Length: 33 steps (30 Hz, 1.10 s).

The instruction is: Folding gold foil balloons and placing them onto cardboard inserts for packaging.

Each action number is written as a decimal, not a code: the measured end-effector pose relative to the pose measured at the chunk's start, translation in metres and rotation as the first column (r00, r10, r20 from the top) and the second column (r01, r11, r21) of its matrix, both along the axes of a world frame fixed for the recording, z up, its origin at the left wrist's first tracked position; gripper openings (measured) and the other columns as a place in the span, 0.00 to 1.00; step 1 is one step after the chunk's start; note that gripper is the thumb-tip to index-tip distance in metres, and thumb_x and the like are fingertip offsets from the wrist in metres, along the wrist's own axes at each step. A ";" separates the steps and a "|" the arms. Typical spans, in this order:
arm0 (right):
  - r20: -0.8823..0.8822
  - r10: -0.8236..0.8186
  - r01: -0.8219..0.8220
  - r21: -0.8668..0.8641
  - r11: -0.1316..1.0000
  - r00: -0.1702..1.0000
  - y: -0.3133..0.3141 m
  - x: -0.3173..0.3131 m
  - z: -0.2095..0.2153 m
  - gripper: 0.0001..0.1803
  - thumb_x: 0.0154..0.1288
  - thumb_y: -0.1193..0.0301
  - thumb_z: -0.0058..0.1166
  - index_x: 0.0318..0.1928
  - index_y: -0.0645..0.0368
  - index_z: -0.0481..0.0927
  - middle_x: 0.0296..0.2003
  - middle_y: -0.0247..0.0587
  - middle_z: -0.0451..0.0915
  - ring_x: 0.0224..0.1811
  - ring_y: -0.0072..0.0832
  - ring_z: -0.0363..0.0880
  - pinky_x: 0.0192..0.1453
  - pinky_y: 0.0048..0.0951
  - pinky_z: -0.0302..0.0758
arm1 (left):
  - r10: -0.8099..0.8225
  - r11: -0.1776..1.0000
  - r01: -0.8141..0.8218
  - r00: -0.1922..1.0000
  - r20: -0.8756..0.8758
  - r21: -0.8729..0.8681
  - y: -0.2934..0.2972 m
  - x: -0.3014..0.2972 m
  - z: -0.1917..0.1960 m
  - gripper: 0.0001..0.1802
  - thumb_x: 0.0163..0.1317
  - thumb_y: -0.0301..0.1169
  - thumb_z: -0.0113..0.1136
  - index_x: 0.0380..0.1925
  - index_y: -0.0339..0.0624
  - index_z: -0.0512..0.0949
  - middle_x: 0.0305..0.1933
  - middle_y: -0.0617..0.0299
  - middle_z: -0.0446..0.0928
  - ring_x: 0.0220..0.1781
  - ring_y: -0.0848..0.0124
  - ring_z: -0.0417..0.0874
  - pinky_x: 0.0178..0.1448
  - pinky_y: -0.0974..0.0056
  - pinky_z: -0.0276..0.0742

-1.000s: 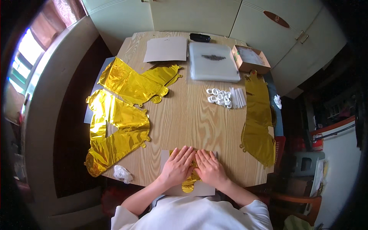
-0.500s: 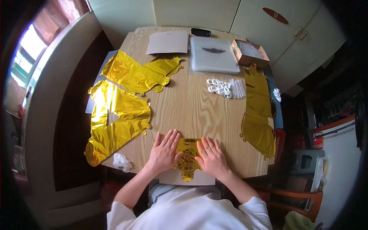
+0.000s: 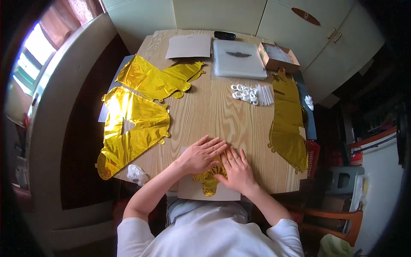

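Observation:
A folded gold foil balloon [image 3: 209, 176] lies on a pale card sheet [image 3: 192, 191] at the table's near edge, its narrow tab toward me. My left hand [image 3: 200, 155] rests flat across its far part, fingers stretched to the right. Beside it, my right hand [image 3: 236, 169] presses flat on the balloon's right side, fingers outstretched. The fingertips of the two hands come close together, and they hide much of the foil.
More flat gold foil balloons lie at left [image 3: 136, 118] and right [image 3: 287, 115]. Farther back are card sheets [image 3: 188, 46], clear plastic bags [image 3: 237, 66], an open box [image 3: 278, 57], white ribbon rolls [image 3: 245, 93] and pale straws [image 3: 265, 95]. Crumpled white tissue [image 3: 137, 174] sits near left.
My left hand has slid right and away from me, over the balloon's far part. My right hand has barely moved. The view has shifted slightly.

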State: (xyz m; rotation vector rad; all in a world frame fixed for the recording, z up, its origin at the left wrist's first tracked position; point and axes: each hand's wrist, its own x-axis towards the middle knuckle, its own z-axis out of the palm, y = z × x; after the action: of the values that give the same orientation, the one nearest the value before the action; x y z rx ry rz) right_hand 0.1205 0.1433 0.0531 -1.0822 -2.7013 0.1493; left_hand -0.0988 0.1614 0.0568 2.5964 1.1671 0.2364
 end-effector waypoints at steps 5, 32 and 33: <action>-0.032 0.053 -0.050 0.080 0.996 0.998 -0.003 -0.001 0.004 0.40 0.56 0.47 0.63 0.59 0.67 0.75 0.62 0.56 0.72 0.69 0.46 0.65 0.74 0.52 0.56 | -0.010 0.999 0.012 0.999 -0.054 0.031 0.000 -0.001 -0.001 0.35 0.73 0.50 0.35 0.74 0.43 0.54 0.78 0.58 0.52 0.80 0.63 0.49 0.81 0.50 0.38; -0.197 0.137 -0.069 0.317 0.946 0.971 -0.001 -0.030 0.019 0.05 0.55 0.69 0.58 0.28 0.54 0.75 0.27 0.34 0.74 0.32 0.31 0.77 0.42 0.35 0.76 | -0.018 0.950 0.045 0.996 0.087 -0.310 0.014 -0.010 0.004 0.36 0.75 0.53 0.23 0.74 0.43 0.54 0.80 0.60 0.47 0.82 0.64 0.41 0.81 0.50 0.29; -0.177 0.159 -0.086 0.362 0.928 0.971 -0.002 -0.032 0.021 0.05 0.55 0.70 0.57 0.27 0.54 0.75 0.26 0.33 0.73 0.31 0.30 0.76 0.40 0.34 0.75 | -0.017 0.948 0.047 0.995 0.096 -0.316 0.014 -0.010 0.003 0.36 0.75 0.53 0.23 0.74 0.43 0.54 0.80 0.60 0.47 0.82 0.64 0.41 0.81 0.50 0.29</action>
State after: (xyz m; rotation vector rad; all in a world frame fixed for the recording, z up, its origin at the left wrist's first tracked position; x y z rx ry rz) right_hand 0.0889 0.1417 0.0746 -0.7469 -2.4820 -0.1895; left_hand -0.1093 0.1755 0.0602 2.2952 1.0350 0.1447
